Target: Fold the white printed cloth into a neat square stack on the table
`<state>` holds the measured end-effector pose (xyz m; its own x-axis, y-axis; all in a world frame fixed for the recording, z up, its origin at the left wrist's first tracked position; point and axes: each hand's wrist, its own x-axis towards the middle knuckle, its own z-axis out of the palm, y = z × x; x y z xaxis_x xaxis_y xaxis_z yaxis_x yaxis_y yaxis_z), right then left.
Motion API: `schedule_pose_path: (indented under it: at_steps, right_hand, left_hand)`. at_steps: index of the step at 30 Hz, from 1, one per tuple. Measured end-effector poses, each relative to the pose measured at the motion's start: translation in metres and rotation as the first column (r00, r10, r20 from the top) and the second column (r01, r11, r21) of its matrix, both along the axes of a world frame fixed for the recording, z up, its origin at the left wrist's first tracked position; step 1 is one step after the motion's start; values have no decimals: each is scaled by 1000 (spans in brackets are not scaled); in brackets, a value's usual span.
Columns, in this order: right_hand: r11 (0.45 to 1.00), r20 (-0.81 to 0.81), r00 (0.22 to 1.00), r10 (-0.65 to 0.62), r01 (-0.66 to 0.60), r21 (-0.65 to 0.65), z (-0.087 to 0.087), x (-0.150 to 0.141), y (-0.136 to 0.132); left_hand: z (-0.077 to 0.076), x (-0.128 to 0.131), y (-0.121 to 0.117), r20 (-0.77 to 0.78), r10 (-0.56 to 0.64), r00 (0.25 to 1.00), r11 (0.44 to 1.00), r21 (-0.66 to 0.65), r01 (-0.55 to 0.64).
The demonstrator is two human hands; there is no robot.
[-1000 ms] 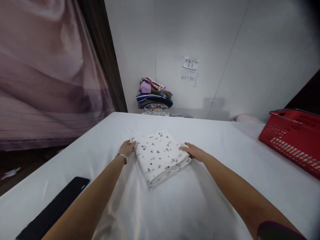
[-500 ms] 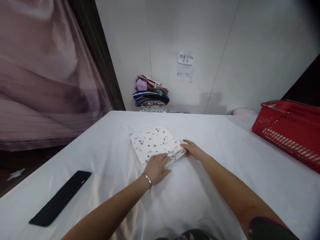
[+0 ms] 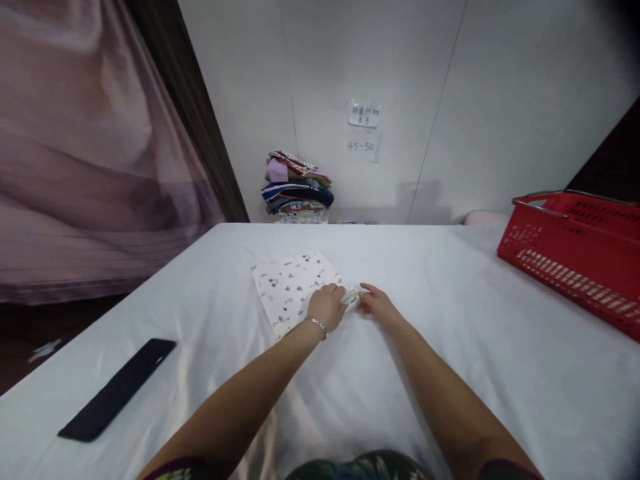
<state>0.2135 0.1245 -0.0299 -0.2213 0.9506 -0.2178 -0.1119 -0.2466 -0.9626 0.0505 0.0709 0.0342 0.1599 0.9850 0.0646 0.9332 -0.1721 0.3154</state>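
Observation:
A white folded cloth (image 3: pixel 290 287) with small grey and green prints lies flat on the table, its layered edge turned to the right. My left hand (image 3: pixel 327 307), with a silver bracelet at the wrist, is closed over the right part of this cloth, fingers on top and thumb at the near side. Just to its right, my right hand (image 3: pixel 377 305) pinches the layered corner of the cloth between thumb and fingers. The fingertips of both hands are partly hidden.
The table (image 3: pixel 430 267) has a white cover. At front left lies a dark flat panel (image 3: pixel 120 390). A red basket (image 3: pixel 575 247) stands at the right. Against the back wall rises a pile of folded clothes (image 3: pixel 299 190). A pink curtain (image 3: pixel 90 167) hangs on the left.
My left hand has moved right and forward along the cloth, close to my right hand, and its fingers have closed on the edge. My right hand stays at the corner.

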Motion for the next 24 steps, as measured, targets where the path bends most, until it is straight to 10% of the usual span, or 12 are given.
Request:
schedule_pose_path:
  at_steps: [16,24]
  right_hand:
    - [973,232,972,-17,-37,226,-6,-9,-6]
    - [806,576,767,-282,-137,576,12,-9,-18]
  left_hand:
    - [-18,-9,27,168,228,959,973,-78,-218]
    - [-18,-9,25,209,250,946,968,-77,-239]
